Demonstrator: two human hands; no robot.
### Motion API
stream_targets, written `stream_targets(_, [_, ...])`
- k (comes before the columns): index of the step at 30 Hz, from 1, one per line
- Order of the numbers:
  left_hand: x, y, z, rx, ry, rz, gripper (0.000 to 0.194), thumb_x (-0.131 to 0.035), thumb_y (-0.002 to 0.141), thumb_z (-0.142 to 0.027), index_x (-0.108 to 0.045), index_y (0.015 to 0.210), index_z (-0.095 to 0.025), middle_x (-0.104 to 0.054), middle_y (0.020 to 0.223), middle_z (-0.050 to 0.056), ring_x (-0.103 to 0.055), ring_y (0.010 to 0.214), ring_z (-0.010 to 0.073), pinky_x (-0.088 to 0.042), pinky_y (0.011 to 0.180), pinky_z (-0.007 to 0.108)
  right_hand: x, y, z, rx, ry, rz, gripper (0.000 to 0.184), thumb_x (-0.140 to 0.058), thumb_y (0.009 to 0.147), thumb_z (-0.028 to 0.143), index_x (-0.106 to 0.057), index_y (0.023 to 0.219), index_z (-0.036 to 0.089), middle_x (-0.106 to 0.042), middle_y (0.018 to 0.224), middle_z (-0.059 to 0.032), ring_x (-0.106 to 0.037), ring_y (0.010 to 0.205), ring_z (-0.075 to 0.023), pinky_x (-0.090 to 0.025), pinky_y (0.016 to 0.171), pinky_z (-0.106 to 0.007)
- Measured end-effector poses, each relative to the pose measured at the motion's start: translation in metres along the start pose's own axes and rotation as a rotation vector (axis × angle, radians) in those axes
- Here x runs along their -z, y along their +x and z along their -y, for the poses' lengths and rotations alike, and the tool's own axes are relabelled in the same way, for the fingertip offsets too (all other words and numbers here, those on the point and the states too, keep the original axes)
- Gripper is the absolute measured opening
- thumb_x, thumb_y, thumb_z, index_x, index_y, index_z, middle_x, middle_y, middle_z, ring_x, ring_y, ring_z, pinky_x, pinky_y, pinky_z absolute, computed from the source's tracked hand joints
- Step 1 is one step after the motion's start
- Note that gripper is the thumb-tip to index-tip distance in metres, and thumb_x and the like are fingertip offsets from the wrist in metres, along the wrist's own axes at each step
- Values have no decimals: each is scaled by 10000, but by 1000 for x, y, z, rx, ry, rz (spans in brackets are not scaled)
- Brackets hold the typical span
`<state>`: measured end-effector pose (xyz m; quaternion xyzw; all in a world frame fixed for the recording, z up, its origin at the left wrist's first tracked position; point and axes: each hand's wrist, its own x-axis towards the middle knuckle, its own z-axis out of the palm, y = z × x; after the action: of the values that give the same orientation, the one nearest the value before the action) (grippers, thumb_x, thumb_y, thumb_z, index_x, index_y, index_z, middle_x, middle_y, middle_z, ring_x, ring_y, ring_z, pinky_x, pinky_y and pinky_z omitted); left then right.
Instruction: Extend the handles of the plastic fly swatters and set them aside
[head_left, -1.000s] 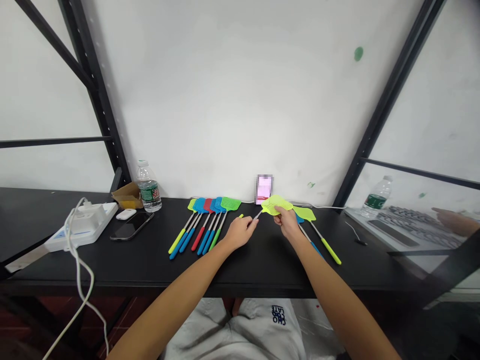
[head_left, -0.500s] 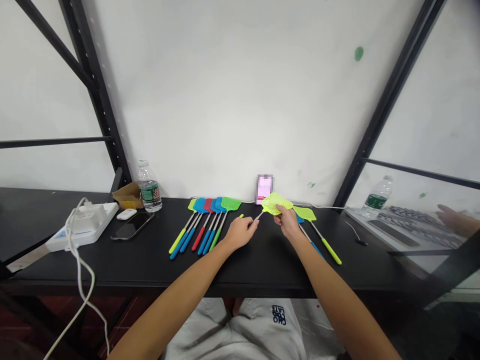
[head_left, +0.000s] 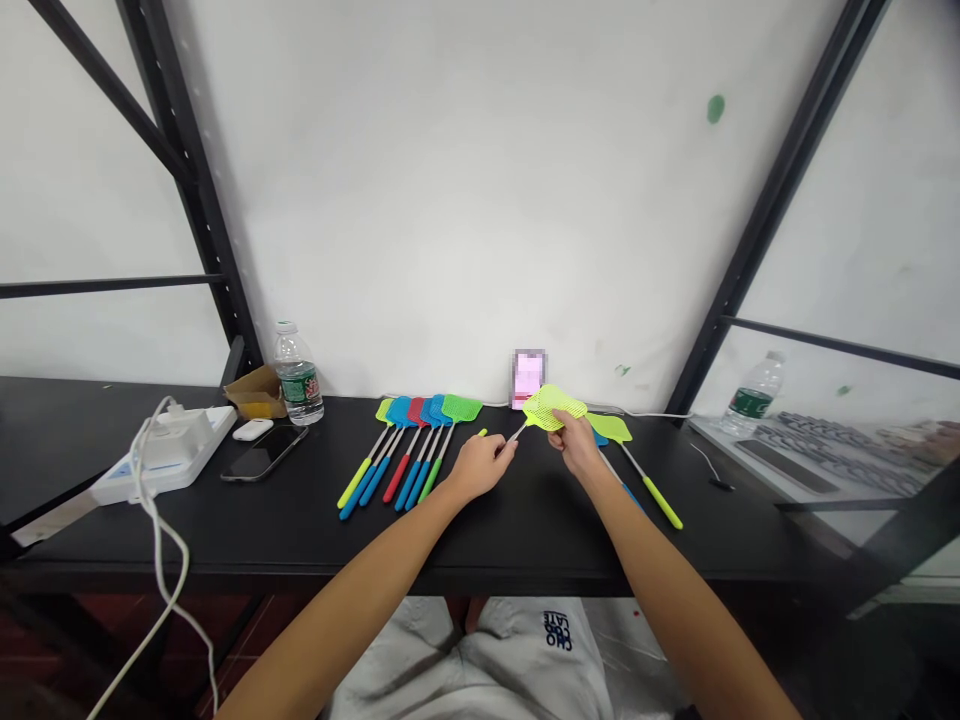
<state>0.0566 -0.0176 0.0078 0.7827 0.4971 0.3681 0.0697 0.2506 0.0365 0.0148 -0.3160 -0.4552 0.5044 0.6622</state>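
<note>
A yellow fly swatter (head_left: 553, 406) is held between both hands above the black table (head_left: 517, 540). My left hand (head_left: 481, 464) is closed around its shaft and handle, most of which is hidden. My right hand (head_left: 573, 440) pinches the perforated head, thumb on top. To the left several fly swatters lie in a row, their heads partly overlapping, with a green one (head_left: 462, 408) nearest my left hand and a red one (head_left: 397, 478) among blue ones. Beyond my right hand lie another yellow fly swatter (head_left: 663, 502) and a blue one (head_left: 601, 438), partly covered by my hand and forearm.
A phone with a lit screen (head_left: 529, 380) leans on the wall. At left are a water bottle (head_left: 300, 385), a cardboard box (head_left: 256, 390), a dark phone (head_left: 266, 453), a white case (head_left: 253, 429) and a power strip (head_left: 217, 440). A small cable (head_left: 721, 484) lies at right.
Almost nothing differs. Both hands keep their hold on the yellow fly swatter, and the fly swatters on the table have not moved.
</note>
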Motion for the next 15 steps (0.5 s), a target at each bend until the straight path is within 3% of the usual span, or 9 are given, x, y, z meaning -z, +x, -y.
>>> stream_targets(5, [0, 0, -2, 3, 28, 12, 463, -393, 951, -455, -522, 595, -189, -518, 544, 5, -447, 537, 131, -213, 559, 282, 0, -2, -1, 10, -50, 17, 259, -721, 702, 352, -532, 749, 182, -500, 507, 38, -352, 361, -58, -218, 340, -197])
stream_targets(11, [-1, -1, -4, -40, 59, 29, 438, -405, 948, -444, -526, 612, -190, -534, 562, 5, -447, 547, 129, -226, 571, 277, -7, -11, -3, 72, -267, 100, 372, -645, 797, 510, -568, 692, 161, -566, 544, -18, -394, 385, -63, -245, 355, -203])
stream_targets(15, [0, -1, -3, -45, 60, 13, 443, -398, 953, -438, -519, 609, -188, -526, 554, 4, -444, 536, 125, -229, 569, 276, -13, -15, -6, 61, -270, 139, 374, -636, 799, 516, -586, 719, 155, -587, 565, -17, -381, 376, -58, -233, 355, -203])
